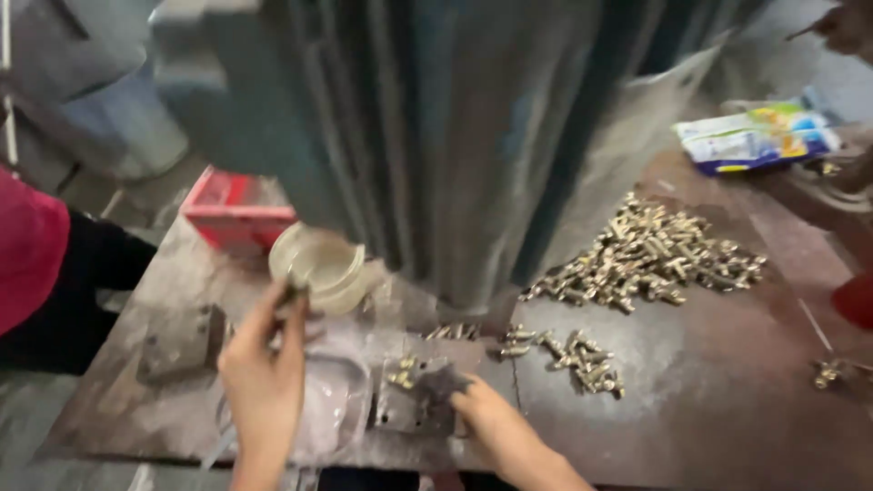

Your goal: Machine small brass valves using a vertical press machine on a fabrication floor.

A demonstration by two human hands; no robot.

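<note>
brass-gold fittings | red box | rusty-brown table | grey-green press

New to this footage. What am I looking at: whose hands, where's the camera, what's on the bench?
One view, from a camera on the worker's head, looking down at their two bare hands. The big blurred grey-green mass is a machine column rising from a dusty metal bench. The left hand pinches a small dark part beside a clear plastic cup. The right hand rests its fingertips on a small metal fixture block. Brass fittings lie in a large pile and a smaller cluster. A red box sits behind.
</note>
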